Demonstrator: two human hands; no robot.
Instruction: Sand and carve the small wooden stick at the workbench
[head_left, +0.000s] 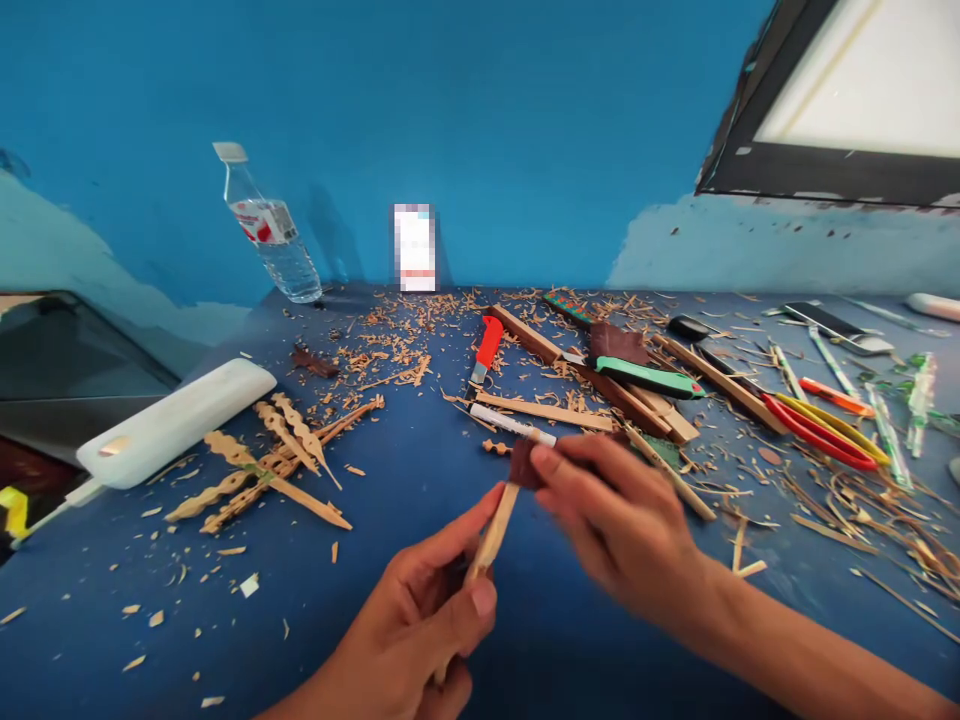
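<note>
Left hand [431, 620] grips a wooden stick [493, 540], right hand [607, 515] pinches brown sandpaper [525, 462] on its tip, shavings [390, 345] and knives [645, 377] behind.

Bare tabletop [420, 450] between carved sticks [270, 465], tools [645, 378]

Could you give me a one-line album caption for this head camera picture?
Left hand holds a wooden stick while right hand presses a dark brown scrap to its tip, above a shavings-strewn blue table.
</note>
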